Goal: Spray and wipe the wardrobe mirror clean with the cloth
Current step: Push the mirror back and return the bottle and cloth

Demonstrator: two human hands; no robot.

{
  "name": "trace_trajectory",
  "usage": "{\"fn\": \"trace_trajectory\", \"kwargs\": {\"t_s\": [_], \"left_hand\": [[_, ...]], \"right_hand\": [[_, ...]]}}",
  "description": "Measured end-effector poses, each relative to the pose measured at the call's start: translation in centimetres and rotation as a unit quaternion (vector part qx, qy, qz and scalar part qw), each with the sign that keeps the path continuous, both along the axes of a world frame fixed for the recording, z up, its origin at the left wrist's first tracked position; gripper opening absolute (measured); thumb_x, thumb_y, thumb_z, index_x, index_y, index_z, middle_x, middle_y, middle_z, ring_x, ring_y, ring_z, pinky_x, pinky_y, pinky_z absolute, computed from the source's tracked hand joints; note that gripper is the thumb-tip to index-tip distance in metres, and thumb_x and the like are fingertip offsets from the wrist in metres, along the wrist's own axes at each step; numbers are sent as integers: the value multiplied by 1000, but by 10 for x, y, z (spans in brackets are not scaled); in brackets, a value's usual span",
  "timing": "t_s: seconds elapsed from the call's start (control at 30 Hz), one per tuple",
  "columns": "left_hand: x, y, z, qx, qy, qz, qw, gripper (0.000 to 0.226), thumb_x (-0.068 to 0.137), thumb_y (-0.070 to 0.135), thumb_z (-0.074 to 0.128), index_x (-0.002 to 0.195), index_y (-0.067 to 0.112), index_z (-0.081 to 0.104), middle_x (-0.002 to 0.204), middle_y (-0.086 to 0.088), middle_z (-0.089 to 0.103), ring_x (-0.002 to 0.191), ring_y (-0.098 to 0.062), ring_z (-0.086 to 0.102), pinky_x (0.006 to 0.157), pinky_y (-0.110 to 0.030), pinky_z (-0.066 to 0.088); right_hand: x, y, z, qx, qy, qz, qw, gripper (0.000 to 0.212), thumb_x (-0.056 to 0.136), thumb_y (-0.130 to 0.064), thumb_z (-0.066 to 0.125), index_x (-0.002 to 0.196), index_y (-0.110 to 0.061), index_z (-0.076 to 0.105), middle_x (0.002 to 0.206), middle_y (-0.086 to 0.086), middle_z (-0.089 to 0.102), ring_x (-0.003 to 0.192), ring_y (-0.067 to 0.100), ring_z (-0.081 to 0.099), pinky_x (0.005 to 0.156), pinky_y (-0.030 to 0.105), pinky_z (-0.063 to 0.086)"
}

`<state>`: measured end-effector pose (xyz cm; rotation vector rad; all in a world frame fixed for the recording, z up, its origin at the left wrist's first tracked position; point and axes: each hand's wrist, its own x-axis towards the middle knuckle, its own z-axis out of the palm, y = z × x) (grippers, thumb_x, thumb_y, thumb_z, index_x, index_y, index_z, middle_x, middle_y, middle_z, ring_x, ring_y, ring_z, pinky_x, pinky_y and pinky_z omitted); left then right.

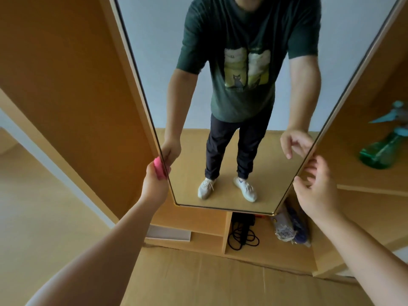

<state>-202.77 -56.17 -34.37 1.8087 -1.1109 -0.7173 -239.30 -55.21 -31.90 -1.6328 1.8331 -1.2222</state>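
The tall wardrobe mirror point(223, 120) fills the middle of the view and reflects a person standing in front of it. My left hand point(154, 182) grips a pink cloth point(159, 167) pressed against the mirror's lower left edge. My right hand point(315, 186) hovers at the mirror's lower right edge, fingers loosely curled and holding nothing. A green spray bottle point(385, 146) with a light blue trigger head lies on a wardrobe shelf to the right, apart from both hands.
Wooden wardrobe panels point(72, 85) flank the mirror. Below it, open compartments hold a black coiled cable point(241, 234), a crumpled plastic bag point(291, 228) and a white flat box point(169, 234). Light wooden floor point(198, 281) stretches in front.
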Motion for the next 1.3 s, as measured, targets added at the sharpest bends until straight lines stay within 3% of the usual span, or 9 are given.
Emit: {"fn": "trace_trajectory", "kwargs": {"t_s": [0.2,0.33,0.43,0.57,0.67,0.87,1.3], "left_hand": [[28,10,102,-49,-7,2,999,56,86,2,55,134,24,37,106,-2,60,92,-21,61,67,-34,53],[51,25,182,-107,17,26,994,53,89,0,50,137,19,39,111,-8,61,91,-27,65,70,-41,59],[58,37,237,-125,89,36,987,46,92,-2,45,136,13,43,110,-11,60,92,-31,66,77,-47,58],[53,52,287,-151,118,24,981,32,94,11,53,126,11,48,107,-11,60,93,-28,65,65,-34,57],[52,63,311,-182,54,-10,982,26,91,20,62,114,13,52,98,-7,63,85,-25,68,55,-30,56],[63,75,342,-219,-36,-61,973,29,89,14,63,114,13,51,96,-8,64,82,-27,67,63,-42,60],[22,97,380,-265,-82,-70,958,31,88,11,62,114,15,46,97,-8,61,81,-27,66,59,-41,59]], "right_hand": [[-2,12,72,-39,-13,-15,999,72,88,-5,61,149,-12,24,139,12,45,124,25,48,102,42,44],[-2,22,136,-73,-11,-19,997,71,89,-7,61,149,-13,25,142,10,44,125,23,48,100,41,45],[0,28,176,-99,-21,-28,994,69,90,-11,61,149,-18,25,144,7,43,128,21,47,100,40,45],[9,36,216,-140,-23,-43,989,68,91,-11,60,149,-18,25,145,7,42,129,22,46,99,38,45],[16,41,237,-163,-15,-64,984,66,91,-11,60,148,-17,26,145,7,42,129,24,47,97,40,46],[22,44,274,-208,30,-92,973,62,92,-19,59,146,-20,28,146,4,42,129,23,46,98,40,45],[14,13,338,-197,35,-32,979,66,99,-39,43,154,-23,11,158,4,26,142,25,33,111,43,36]]}}
